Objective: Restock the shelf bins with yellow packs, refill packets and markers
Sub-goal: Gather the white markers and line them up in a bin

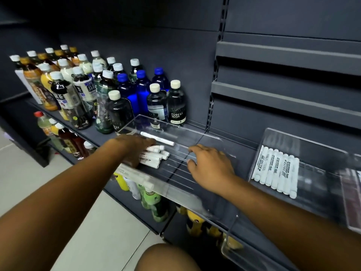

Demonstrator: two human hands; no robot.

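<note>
So the left hand (134,149) has its grip closed down over a bundle of white markers (156,156), fingers curled around the back ends while the capped tips poke out to the right. It's sitting inside a clear acrylic bin (195,131) on the dark shelf (244,153). The right hand (211,163) is in the same bin just beside the bundle, grip loose, fingers half curled and holding nothing. One loose marker (157,138) lies further back in that bin, apart from the bundle. Off to the right there's a second clear bin (273,137) with a neat row of white markers (277,171) lying side by side. Drink bottles (101,90) crowd the shelf to the left, and more bottles (154,202) sit on the shelf below.
</note>
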